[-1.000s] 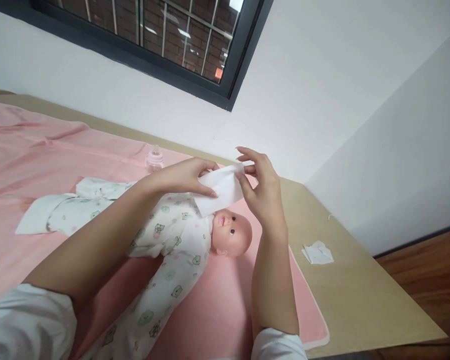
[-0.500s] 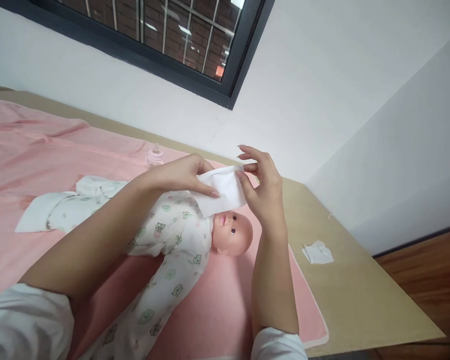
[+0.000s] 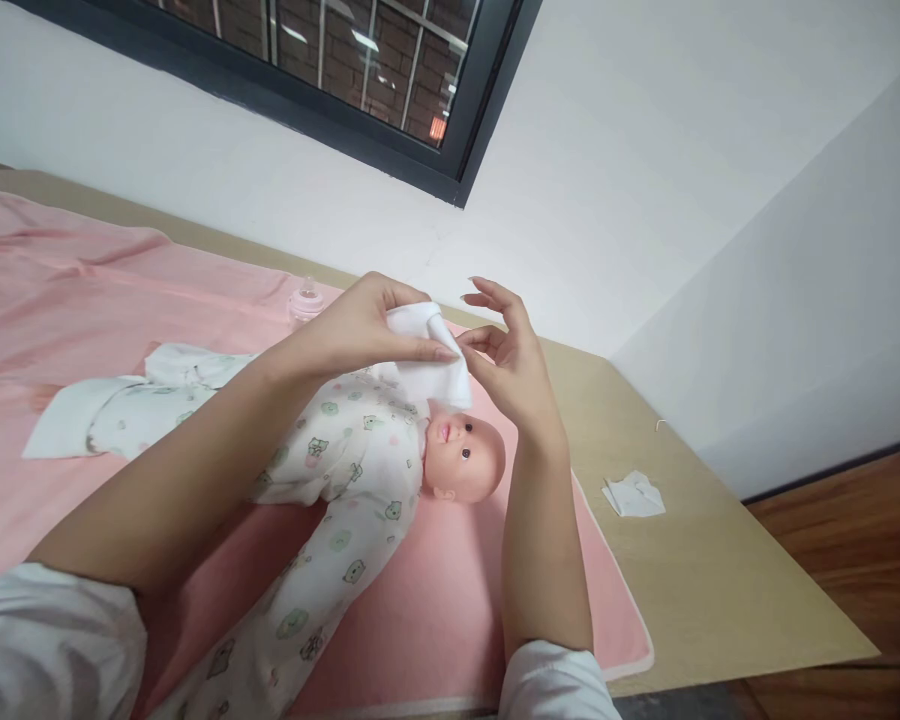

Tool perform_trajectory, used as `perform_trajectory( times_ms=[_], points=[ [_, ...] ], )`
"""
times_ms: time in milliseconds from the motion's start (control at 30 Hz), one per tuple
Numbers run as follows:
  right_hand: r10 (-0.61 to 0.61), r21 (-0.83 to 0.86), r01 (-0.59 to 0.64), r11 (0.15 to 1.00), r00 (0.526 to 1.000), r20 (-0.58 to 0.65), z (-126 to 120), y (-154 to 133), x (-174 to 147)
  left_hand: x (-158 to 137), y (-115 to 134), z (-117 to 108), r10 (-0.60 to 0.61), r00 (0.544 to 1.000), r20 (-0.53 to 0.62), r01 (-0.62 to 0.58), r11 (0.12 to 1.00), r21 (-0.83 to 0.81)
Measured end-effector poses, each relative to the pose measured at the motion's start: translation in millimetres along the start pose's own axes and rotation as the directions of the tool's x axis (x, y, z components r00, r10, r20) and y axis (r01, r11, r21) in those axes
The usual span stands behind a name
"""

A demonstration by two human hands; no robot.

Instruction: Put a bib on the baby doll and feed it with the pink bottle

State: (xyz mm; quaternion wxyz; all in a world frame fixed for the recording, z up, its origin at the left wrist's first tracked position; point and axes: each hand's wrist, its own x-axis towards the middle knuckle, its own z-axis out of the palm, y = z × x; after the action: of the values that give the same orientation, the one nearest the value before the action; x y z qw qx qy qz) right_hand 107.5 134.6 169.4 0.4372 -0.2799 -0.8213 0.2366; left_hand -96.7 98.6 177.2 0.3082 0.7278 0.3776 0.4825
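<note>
Where the white cloth (image 3: 436, 384) is: raised above the doll (image 3: 371, 450), near its chin.
Left hand (image 3: 367, 325): thumb and fingers pinching the cloth.
Right hand (image 3: 511, 368): thumb and forefinger at the cloth's folded edge, whether gripping cannot be told; other fingers spread.
Pink blanket (image 3: 420, 600): under the doll.
Bottle (image 3: 305, 304): near the blanket's far edge.

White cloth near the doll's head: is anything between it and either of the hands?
Nothing visible is: the left hand grips the white cloth directly, and the right hand has its fingertips at the cloth's edge.
</note>
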Motion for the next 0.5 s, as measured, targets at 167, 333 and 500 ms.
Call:
perform_trajectory(
  times_ms=[167,333,500],
  points=[
    [0.15,0.098,-0.179,0.979,0.956,0.253,-12,39,6,5,-12,-2,-0.149,0.969,0.199,0.111,0.975,0.191],
    [0.377,0.126,-0.39,0.912,0.919,0.116,-16,107,3,8,-21,10,-0.201,0.907,0.37,0.074,0.941,0.329],
    [0.589,0.216,-0.574,0.79,0.808,-0.004,-12,172,-19,7,-20,28,-0.266,0.835,0.481,0.077,0.923,0.376]
  ],
)
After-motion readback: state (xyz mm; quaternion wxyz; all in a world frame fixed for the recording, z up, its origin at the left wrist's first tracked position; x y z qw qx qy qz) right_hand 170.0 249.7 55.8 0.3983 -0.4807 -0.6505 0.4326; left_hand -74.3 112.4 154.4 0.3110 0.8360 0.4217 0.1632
